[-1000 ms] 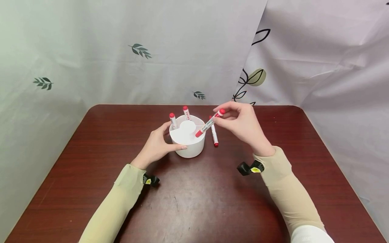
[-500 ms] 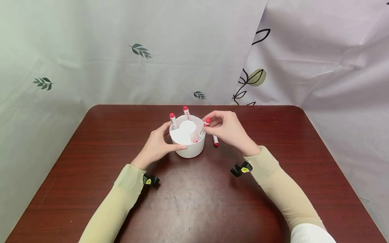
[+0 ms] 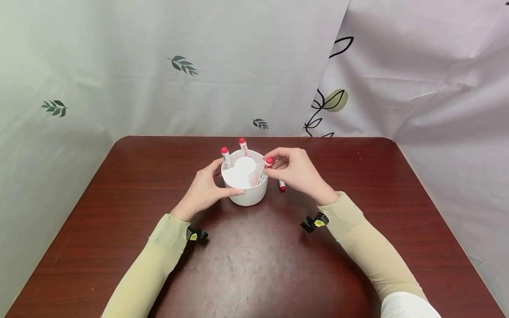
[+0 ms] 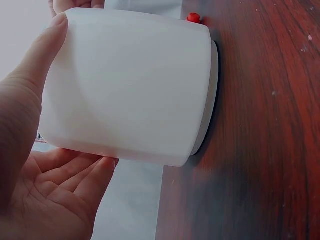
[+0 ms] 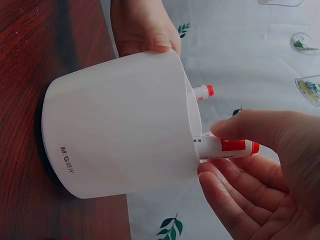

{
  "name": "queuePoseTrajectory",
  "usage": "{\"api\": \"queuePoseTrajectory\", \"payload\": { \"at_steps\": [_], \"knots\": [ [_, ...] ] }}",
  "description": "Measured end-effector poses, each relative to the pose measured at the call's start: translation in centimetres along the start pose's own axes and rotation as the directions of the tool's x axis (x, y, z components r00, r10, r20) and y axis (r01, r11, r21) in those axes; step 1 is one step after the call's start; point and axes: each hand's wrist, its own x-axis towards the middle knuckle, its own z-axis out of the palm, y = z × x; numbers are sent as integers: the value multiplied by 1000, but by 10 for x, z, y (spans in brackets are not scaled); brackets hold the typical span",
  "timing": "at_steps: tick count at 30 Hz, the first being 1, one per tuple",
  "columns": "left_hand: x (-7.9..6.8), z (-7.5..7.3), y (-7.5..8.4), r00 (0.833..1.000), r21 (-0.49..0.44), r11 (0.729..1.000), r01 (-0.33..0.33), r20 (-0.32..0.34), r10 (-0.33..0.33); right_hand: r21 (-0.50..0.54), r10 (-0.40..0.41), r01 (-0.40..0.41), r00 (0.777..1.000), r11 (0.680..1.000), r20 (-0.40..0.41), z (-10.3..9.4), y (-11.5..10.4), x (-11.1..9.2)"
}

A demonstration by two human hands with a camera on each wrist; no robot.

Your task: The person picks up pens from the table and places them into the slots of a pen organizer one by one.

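A round white pen holder (image 3: pixel 248 196) with dividers stands on the table, "M&G" printed on its side. My left hand (image 3: pixel 203 191) grips it from the left, thumb on the near rim and fingers around the far side. My right hand (image 3: pixel 296 170) pinches a white marker with a red cap (image 5: pixel 225 147) between thumb and fingers. The marker's lower part is inside the holder's right compartment, leaning on the rim. Two more red-capped markers stand in the holder, a left marker (image 3: pixel 226 157) and a back marker (image 3: pixel 244 147).
Another red-capped marker (image 3: pixel 282 185) lies on the table just right of the holder, partly hidden by my right hand. The dark red wooden table (image 3: pixel 254 265) ends at a pale leaf-print curtain (image 3: pixel 214 97) behind.
My right hand has moved left and down, lowering its marker from above the holder into the right compartment. In the last half second it has shifted only slightly. The left hand stays in place.
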Motion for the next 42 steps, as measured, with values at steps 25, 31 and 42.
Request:
{"api": "queuePoseTrajectory", "payload": {
  "at_steps": [25, 31, 42],
  "knots": [
    [-16, -14, -6, 997, 8, 1000, -21, -69, 21, -43, 103, -108, 989, 993, -105, -24, 21, -18],
    [-12, -15, -10, 995, -20, 998, -53, -91, 51, -62, 132, -139, 985, 988, -115, -26, 29, -19],
    [-3, -1, -2, 998, 25, 999, -28, -58, 29, -111, 177, -189, 978, 976, -106, -17, 50, -14]
  ]
}}
